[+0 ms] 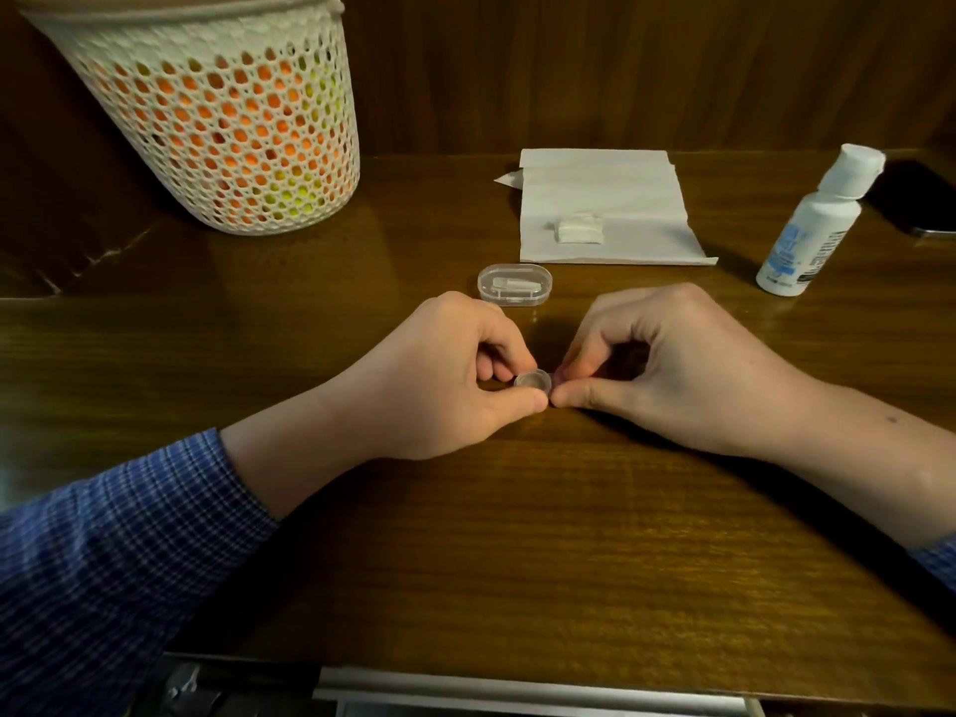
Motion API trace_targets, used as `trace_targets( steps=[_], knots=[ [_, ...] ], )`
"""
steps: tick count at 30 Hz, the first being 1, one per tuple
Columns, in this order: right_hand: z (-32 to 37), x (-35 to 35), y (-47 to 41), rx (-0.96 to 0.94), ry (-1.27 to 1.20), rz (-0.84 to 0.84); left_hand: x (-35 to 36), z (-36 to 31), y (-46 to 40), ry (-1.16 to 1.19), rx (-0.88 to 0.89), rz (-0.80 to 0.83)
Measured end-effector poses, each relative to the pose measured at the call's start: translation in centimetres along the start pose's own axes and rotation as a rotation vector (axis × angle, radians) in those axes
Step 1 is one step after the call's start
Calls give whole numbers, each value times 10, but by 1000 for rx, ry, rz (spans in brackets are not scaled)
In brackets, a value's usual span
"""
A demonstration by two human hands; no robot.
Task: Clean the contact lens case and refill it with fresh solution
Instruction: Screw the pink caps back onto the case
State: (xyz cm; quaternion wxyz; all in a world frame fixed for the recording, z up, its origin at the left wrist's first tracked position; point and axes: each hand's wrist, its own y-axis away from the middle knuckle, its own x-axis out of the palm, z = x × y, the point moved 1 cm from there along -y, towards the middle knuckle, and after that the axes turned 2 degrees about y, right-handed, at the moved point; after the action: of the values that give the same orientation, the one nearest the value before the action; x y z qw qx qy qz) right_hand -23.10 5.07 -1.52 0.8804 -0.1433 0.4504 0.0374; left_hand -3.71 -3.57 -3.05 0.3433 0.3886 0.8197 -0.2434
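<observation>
A small clear contact lens case sits between both hands at the middle of the wooden table. My left hand pinches its round left well between thumb and fingers. My right hand pinches the case's right side, which the fingers hide. A white solution bottle with a blue label and a closed cap stands at the right. A white paper napkin lies behind the hands with a small folded white pad on it.
A clear oval plastic box with a white piece inside lies just beyond the hands. A white mesh basket holding orange and yellow things stands at the back left. A dark phone lies at the right edge. A wooden wall rises behind.
</observation>
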Motion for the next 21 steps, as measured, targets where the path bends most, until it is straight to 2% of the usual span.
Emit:
trace_targets(
  steps=[4, 13, 18, 21],
  knots=[
    [-5, -9, 0, -25, -38, 136, 0, 0, 0, 9, 8, 2],
    [-2, 1, -1, 0, -6, 4, -1, 0, -1, -6, 12, 8],
    [-7, -9, -1, -24, -35, 138, -1, 0, 0, -8, 5, 8],
    [-8, -11, 0, -24, -52, 148, -1, 0, -1, -13, 10, 10]
  ],
)
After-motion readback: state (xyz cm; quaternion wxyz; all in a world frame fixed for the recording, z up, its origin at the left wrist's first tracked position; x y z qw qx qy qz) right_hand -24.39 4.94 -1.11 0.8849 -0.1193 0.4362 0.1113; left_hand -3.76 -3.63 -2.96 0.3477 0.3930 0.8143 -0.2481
